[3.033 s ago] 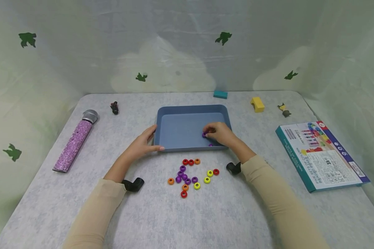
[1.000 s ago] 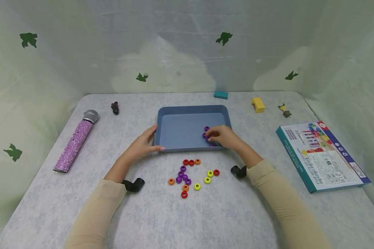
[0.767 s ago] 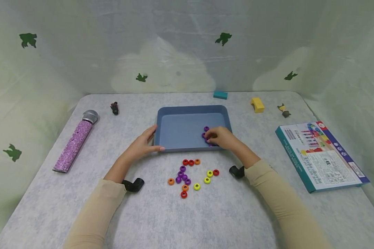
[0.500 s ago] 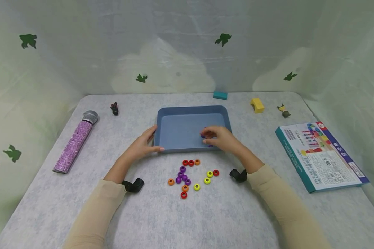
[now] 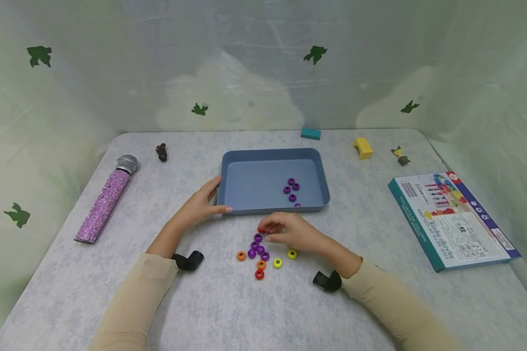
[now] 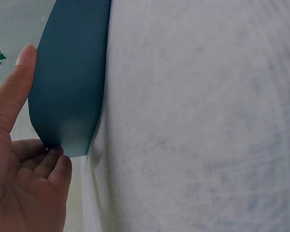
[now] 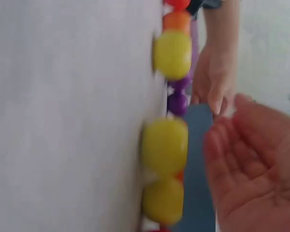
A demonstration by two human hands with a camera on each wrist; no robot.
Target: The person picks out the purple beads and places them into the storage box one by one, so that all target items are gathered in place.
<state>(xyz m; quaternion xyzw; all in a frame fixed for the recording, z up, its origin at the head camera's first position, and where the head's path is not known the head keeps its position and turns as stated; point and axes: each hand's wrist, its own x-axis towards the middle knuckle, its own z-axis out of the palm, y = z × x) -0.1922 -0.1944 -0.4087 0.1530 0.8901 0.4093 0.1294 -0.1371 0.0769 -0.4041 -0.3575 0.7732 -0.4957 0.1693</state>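
Observation:
My left hand (image 5: 198, 204) holds the near left corner of the blue tray (image 5: 272, 211), thumb at the front wall and fingers at the side. The left wrist view shows those fingers bent at the tray's end (image 6: 70, 77). Several purple beads (image 5: 287, 190) lie in the tray's right part. My right hand (image 5: 292, 231) is low over the table in front of the tray, fingertips right at a red bead (image 5: 261, 230), thumb apart. Its palm (image 7: 256, 169) covers some beads from above. Purple beads (image 5: 252, 253), yellow beads (image 5: 278, 263) and orange beads (image 5: 241, 256) lie nearby.
A glittery pink microphone (image 5: 105, 202) lies at left, a small dark figure (image 5: 161, 152) behind it. Along the back are a teal block (image 5: 311, 134), a yellow arch block (image 5: 362, 148) and a small figurine (image 5: 400, 156). A flat toy box (image 5: 454, 219) lies at right.
One purple bead from the table is now among those in the tray. My right hand has left the tray and come toward me to the red bead. The left hand stays put.

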